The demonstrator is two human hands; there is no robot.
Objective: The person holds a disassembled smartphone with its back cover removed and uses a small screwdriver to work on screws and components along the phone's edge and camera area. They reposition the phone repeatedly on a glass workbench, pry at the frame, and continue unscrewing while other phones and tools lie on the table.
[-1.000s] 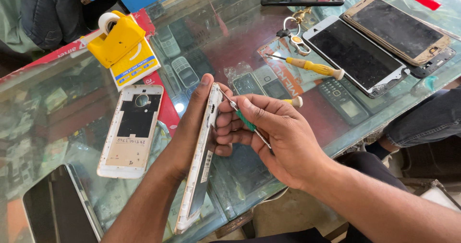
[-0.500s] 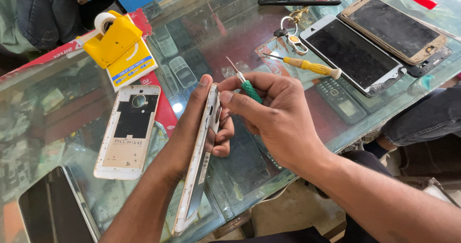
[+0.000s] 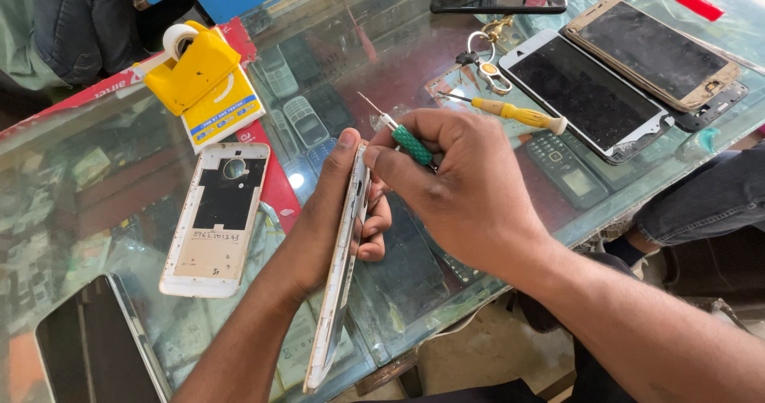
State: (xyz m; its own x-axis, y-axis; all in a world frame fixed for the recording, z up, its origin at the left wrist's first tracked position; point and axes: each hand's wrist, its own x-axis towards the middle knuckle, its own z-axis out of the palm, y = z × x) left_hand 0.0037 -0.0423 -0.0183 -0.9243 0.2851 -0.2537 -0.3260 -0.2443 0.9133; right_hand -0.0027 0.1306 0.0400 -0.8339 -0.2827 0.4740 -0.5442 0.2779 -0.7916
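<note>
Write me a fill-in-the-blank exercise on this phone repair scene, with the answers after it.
1. The left hand holds a white phone turned on its ____.
2. The right hand grips a small screwdriver with a ____ handle.
3. A second screwdriver, with a yellow handle, lies on the ____ counter.
4. The white back cover lies to the ____ of the held phone.

Answers: edge; green; glass; left
</note>
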